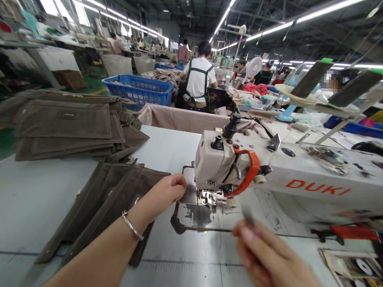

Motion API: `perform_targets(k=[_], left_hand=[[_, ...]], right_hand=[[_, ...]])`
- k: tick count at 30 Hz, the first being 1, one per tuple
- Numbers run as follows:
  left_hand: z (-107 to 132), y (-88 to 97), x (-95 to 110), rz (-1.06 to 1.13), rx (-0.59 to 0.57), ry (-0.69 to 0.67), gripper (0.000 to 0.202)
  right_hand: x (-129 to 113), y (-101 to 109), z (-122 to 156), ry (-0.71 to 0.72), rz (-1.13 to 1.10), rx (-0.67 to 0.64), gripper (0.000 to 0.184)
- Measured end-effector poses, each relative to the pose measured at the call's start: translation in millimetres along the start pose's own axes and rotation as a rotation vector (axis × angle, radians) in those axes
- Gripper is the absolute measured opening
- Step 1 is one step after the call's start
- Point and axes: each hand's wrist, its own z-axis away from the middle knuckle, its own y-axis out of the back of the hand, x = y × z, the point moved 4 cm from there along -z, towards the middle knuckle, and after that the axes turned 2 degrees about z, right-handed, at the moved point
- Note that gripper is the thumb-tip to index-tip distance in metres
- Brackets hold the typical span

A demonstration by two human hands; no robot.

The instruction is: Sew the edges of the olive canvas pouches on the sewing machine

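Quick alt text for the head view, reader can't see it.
At a white sewing machine, a bare left hand curls beside the needle area while the blurred right hand grips a small dark object. Brown fabric pieces lie stacked on the left.

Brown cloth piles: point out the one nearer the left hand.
The front pile, fanned out beside the left hand; the back pile is farther away, stacked higher.

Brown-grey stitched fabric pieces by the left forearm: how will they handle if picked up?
The brown-grey stitched fabric pieces probably bend but hold some shape: their edges run fairly straight. Lifting one could drag others, since they overlap. They may slide on the pale flat tabletop, which looks smooth.
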Motion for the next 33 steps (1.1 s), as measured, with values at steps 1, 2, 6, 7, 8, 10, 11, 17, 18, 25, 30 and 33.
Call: perform_targets(k=[1,2,6,7,8,10,11,17,18,25,30,33], left_hand=[[0.3,0.0,0.7,0.001,-0.002,-0.002,0.008],[0.5,0.0,1.2,0.000,-0.003,-0.003,0.008],[1.1,-0.4,3.6,-0.011,-0.010,-0.012,0.007],[1.3,-0.5,4.3,-0.015,-0.013,-0.013,0.007],[1.6,-0.7,5.1,-0.020,-0.015,-0.016,0.006],[2.2,-0.9,6.5,-0.033,-0.018,-0.021,0.005],[2.3,-1.0,7.0,-0.041,-0.018,-0.024,0.005],[0.6,0.4,4.7,-0.127,0.002,-0.044,0.005],[0.2,1.0,4.2,-0.143,0.005,-0.049,0.005],[2.9,2.9,5.5,-0.222,-0.034,-0.066,0.008],[12.1,-10.4,1.2,-0.272,-0.241,-0.034,0.014],[24.6,-17.7,8.1,-0.321,-0.346,-0.015,0.018]], right_hand=[[7.3,-17.3,-10.8,-0.032,-0.032,-0.047,0.034],[12.1,-35.0,-21.4,-0.035,-0.176,-0.123,0.032],[23.1,-71.2,-52.9,-0.143,-0.512,-0.117,0.025],[24.0,-73.3,-57.3,-0.171,-0.530,-0.088,0.024],[24.3,-73.8,-60.6,-0.186,-0.532,-0.057,0.023],[23.4,-72.2,-66.1,-0.182,-0.516,-0.012,0.021],[22.7,-71.1,-68.7,-0.173,-0.509,0.000,0.020],[17.9,-66.4,-84.4,-0.216,-0.418,-0.163,0.020],[17.4,-67.9,-84.2,-0.252,-0.393,-0.240,0.022],[19.1,-76.7,-44.8,-0.196,0.490,-0.635,0.024],[18.1,-5.5,-25.9,0.308,0.925,-0.029,0.024],[28.9,36.3,-19.5,0.374,0.968,0.261,0.024]])
